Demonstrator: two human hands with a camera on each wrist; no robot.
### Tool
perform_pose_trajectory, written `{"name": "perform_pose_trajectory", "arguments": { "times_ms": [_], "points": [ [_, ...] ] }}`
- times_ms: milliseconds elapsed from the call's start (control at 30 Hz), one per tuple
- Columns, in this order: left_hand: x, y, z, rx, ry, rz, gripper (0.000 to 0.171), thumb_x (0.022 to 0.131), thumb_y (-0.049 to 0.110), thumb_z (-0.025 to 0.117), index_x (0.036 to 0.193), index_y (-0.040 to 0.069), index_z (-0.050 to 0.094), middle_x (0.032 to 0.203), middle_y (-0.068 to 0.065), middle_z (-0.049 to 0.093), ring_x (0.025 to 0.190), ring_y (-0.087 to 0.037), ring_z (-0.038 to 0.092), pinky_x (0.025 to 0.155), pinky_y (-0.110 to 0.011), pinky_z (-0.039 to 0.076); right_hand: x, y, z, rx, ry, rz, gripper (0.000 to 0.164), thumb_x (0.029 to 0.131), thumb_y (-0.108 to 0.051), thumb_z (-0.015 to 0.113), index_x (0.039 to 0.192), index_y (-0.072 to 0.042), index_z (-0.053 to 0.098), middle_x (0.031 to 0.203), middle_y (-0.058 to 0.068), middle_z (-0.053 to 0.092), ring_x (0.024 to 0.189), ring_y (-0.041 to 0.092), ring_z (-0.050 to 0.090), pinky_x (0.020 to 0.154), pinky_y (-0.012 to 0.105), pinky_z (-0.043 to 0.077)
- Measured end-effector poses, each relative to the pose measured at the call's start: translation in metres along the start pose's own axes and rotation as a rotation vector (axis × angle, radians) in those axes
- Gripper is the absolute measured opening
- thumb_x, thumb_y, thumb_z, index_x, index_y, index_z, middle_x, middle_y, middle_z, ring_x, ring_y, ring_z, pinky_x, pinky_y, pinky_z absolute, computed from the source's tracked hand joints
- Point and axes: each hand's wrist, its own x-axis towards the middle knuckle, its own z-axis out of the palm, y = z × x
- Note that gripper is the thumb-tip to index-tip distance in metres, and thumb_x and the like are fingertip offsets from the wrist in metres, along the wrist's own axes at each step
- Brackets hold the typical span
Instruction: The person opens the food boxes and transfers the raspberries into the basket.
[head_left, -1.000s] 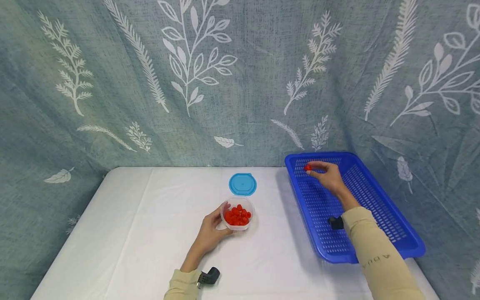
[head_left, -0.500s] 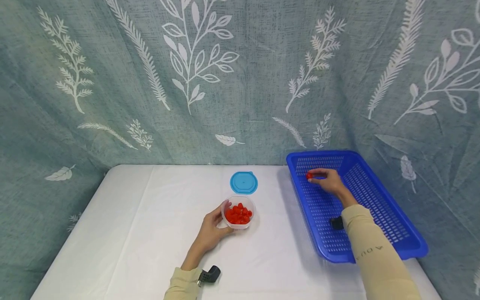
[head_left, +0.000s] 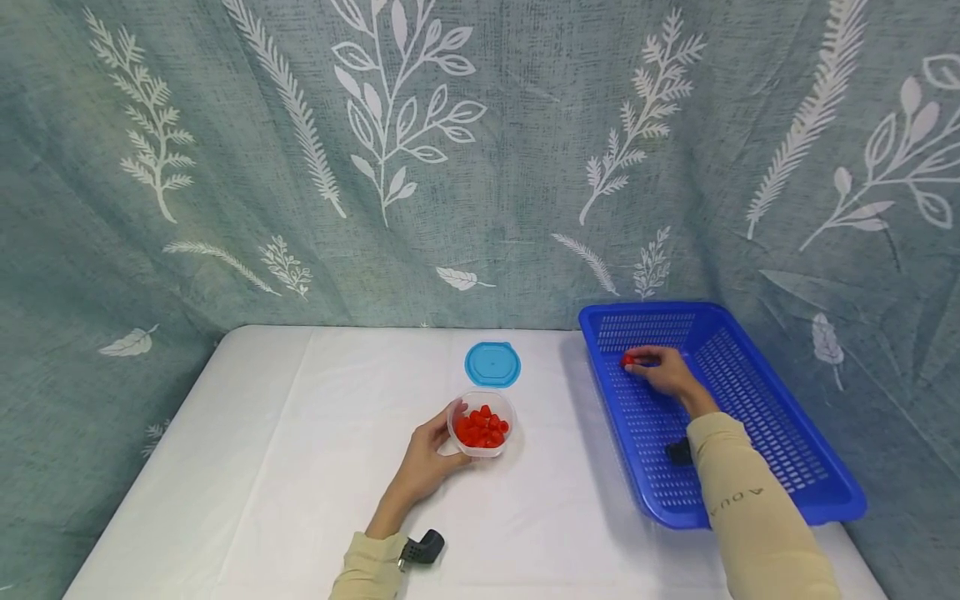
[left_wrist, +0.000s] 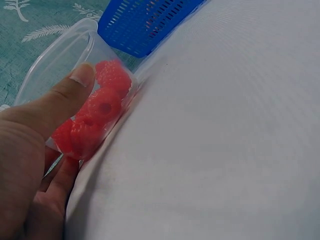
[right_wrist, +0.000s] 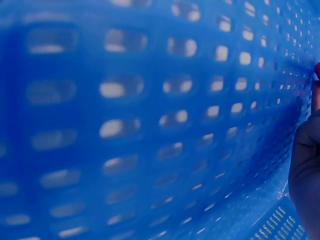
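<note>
Grey-green fabric (head_left: 510, 175) printed with white leaves is hanging behind and beside a white-covered table (head_left: 337, 400), beyond both hands. With our left hand (head_left: 422, 468), we are gripping a clear, rounded plastic container (head_left: 498, 402), thumb along one wall and fingers curving round the other side. Bright red raspberries (head_left: 482, 430) are filling its lower part. A flat, light-blue plastic lid (head_left: 492, 364) is lying just beyond that hand and its container. Compared with a second ago, we are keeping this grip, and the container is staying in place beside the lid.

Our right hand (head_left: 666, 373) is pinching a single red raspberry (head_left: 627, 361) between thumb and fingertips, nearly closed, inside a long, blue plastic basket (head_left: 757, 400) with slotted walls. Since the earlier frame, we are bringing that hand away from the basket's far rim, nearer to us. Whether the raspberry is touching the basket floor, we are not managing to tell; the right wrist view is showing only the hand's edge.
</note>
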Motion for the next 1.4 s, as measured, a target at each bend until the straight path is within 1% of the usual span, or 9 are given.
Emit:
{"name": "perform_pose_trajectory", "arguments": {
  "times_ms": [200,433,600,767,1000,1100,1200,1300,1400],
  "points": [
    [0.001,-0.002,0.0,0.006,0.003,-0.015,0.083,0.08,-0.006,0.08,0.154,0.005,0.044,0.15,-0.017,0.053,0.145,-0.031,0.044,0.115,-0.043,0.039,0.001,0.002,0.002,0.006,-0.002,0.001,0.039,0.097,-0.01,0.069,0.127,0.014,0.061,0.122,0.03,0.066,0.09,-0.001,0.058,0.074,0.012,0.047],
    [0.009,-0.035,-0.003,0.031,-0.032,-0.001,0.087,0.081,0.006,0.085,0.156,0.017,0.043,0.152,-0.007,0.053,0.145,-0.026,0.045,0.115,-0.034,0.041,0.002,0.004,0.002,0.03,0.006,-0.008,0.039,0.097,-0.01,0.068,0.127,0.015,0.06,0.123,0.032,0.065,0.088,-0.004,0.055,0.074,0.011,0.046],
    [0.01,-0.037,-0.004,0.045,-0.034,0.012,0.086,0.081,0.008,0.085,0.156,0.016,0.042,0.152,-0.008,0.053,0.145,-0.026,0.045,0.114,-0.034,0.042,0.004,0.005,0.001,0.033,-0.003,0.024,0.04,0.098,-0.009,0.066,0.13,0.013,0.059,0.129,0.033,0.062,0.088,-0.004,0.054,0.075,0.012,0.046],
    [0.011,-0.036,-0.004,0.04,-0.029,-0.016,0.087,0.08,0.007,0.085,0.156,0.019,0.044,0.152,-0.003,0.053,0.145,-0.02,0.044,0.114,-0.031,0.041,0.003,0.001,0.0,0.04,-0.021,0.026,0.042,0.098,-0.008,0.066,0.133,0.014,0.057,0.129,0.033,0.062,0.088,-0.005,0.055,0.075,0.011,0.046],
    [0.009,-0.035,-0.004,0.03,-0.024,-0.001,0.086,0.08,0.007,0.085,0.156,0.017,0.043,0.152,-0.008,0.053,0.145,-0.028,0.045,0.114,-0.036,0.042,0.001,-0.002,-0.002,0.102,-0.031,0.032,0.045,0.097,-0.004,0.067,0.134,0.017,0.054,0.125,0.033,0.064,0.083,-0.01,0.057,0.072,0.01,0.046],
    [0.01,-0.035,-0.003,0.031,-0.022,0.005,0.086,0.081,0.007,0.085,0.156,0.016,0.043,0.152,-0.009,0.053,0.145,-0.029,0.045,0.114,-0.037,0.042,0.0,-0.005,-0.004,0.081,-0.029,0.027,0.045,0.096,-0.005,0.067,0.134,0.017,0.054,0.127,0.034,0.063,0.089,-0.003,0.061,0.073,0.01,0.047],
    [0.01,-0.035,-0.003,0.033,-0.026,0.005,0.087,0.08,0.008,0.085,0.156,0.017,0.043,0.152,-0.008,0.053,0.145,-0.029,0.045,0.114,-0.036,0.042,0.0,-0.008,-0.006,0.044,-0.019,0.041,0.045,0.097,-0.008,0.067,0.135,0.013,0.055,0.134,0.034,0.059,0.11,0.015,0.063,0.082,0.014,0.045],
    [0.01,-0.035,-0.003,0.033,-0.028,0.016,0.087,0.081,0.008,0.085,0.156,0.015,0.043,0.152,-0.009,0.053,0.145,-0.029,0.045,0.114,-0.036,0.042,0.0,-0.013,-0.008,0.01,-0.007,0.051,0.046,0.099,-0.011,0.066,0.138,0.01,0.055,0.141,0.031,0.055,0.13,0.035,0.053,0.093,0.022,0.043],
    [0.01,-0.036,-0.003,0.04,-0.031,0.028,0.086,0.081,0.007,0.085,0.156,0.014,0.043,0.152,-0.01,0.053,0.144,-0.03,0.045,0.114,-0.035,0.042,0.001,-0.021,-0.009,0.008,0.008,0.026,0.045,0.099,-0.012,0.065,0.137,0.011,0.055,0.141,0.032,0.054,0.133,0.039,0.05,0.095,0.023,0.043]
  ]
}}
